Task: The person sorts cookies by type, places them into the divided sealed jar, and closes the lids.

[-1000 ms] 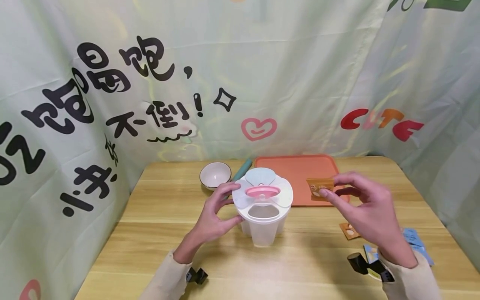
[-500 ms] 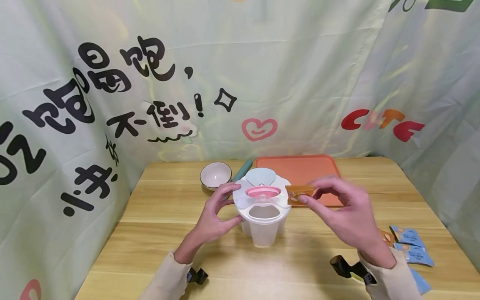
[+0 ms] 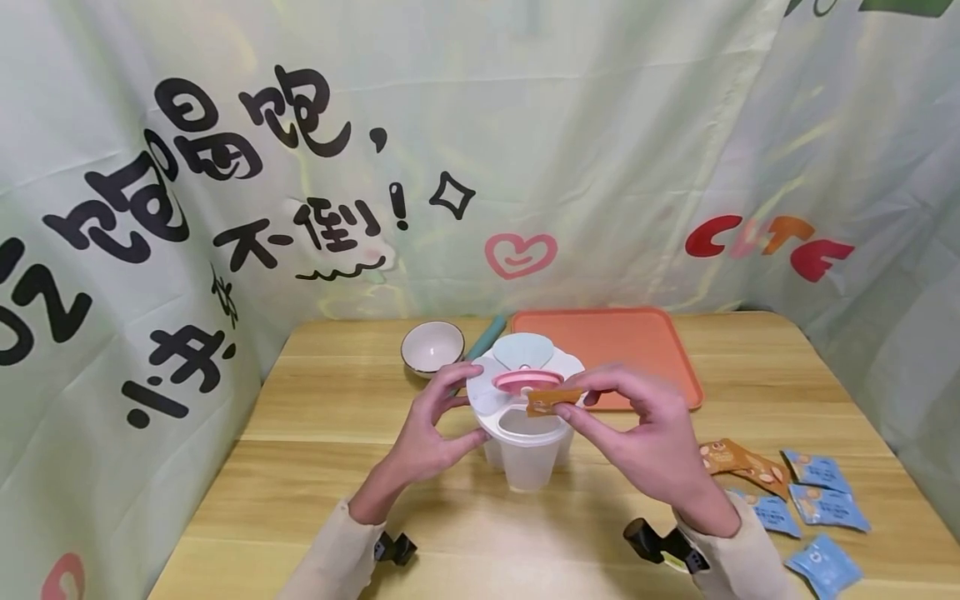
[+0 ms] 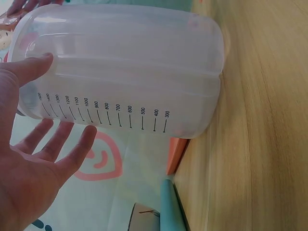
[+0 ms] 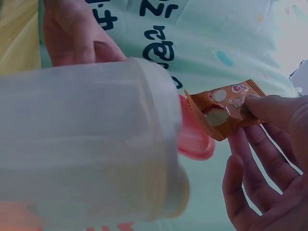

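A translucent plastic canister [image 3: 528, 467] with a white, scalloped lid [image 3: 487, 396] stands on the table. Printed measuring marks run up its side in the left wrist view. At the front of the lid is an uncovered opening, with a pink flap [image 3: 527, 381] tipped up behind it. My left hand [image 3: 431, 437] holds the canister near its top, thumb on the near side and fingers on the far side. Between thumb and fingertips, my right hand [image 3: 648, 437] pinches a small orange snack packet [image 5: 224, 108]. That packet hovers over the lid opening.
Orange packets [image 3: 723, 457] and several blue packets [image 3: 831, 507] lie at the right. Behind the canister are an orange tray [image 3: 637, 350], a white bowl [image 3: 432, 348] and a teal handle-like object [image 3: 489, 335]. A printed curtain [image 3: 600, 167] encloses the table.
My right hand has carried the orange packet leftward, from beside the canister to over its front opening. The packets on the right have come into fuller view. My left hand stays on the canister.
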`<action>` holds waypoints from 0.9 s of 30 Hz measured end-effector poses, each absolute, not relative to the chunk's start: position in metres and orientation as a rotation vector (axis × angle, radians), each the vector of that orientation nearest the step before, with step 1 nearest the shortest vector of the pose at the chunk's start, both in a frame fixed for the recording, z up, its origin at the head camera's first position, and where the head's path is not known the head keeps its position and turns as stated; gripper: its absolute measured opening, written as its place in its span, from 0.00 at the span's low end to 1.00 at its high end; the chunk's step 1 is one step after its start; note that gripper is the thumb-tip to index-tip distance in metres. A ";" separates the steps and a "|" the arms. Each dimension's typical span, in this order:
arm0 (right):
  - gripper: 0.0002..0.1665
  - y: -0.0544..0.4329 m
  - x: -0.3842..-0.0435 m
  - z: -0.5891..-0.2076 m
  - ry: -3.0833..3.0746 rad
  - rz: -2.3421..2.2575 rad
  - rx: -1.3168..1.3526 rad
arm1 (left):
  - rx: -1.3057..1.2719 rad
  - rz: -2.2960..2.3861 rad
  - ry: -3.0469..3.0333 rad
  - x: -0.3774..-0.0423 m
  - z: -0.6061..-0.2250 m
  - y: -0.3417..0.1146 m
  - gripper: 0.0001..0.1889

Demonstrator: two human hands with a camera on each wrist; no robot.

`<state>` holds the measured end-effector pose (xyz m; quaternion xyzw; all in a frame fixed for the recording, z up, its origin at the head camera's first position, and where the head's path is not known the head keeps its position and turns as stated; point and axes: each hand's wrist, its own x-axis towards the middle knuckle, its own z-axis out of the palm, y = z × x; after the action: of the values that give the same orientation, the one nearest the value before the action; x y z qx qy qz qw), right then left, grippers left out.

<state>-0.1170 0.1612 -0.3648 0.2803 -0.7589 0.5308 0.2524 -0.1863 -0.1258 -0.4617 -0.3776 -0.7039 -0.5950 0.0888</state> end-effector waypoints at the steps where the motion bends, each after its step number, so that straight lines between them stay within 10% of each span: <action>1: 0.26 0.160 -0.117 -0.365 -2.083 1.443 0.759 | -1.120 -1.771 -2.096 -0.186 -0.462 -0.126 0.41; 27: 0.19 0.156 -0.121 -0.378 -2.188 1.420 0.761 | -1.122 -1.771 -2.096 -0.186 -0.461 -0.126 0.42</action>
<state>-0.1210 0.1558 -0.3776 0.2738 -0.7871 0.5110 0.2105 -0.1865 -0.1258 -0.4610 -0.3768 -0.7043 -0.5951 0.0882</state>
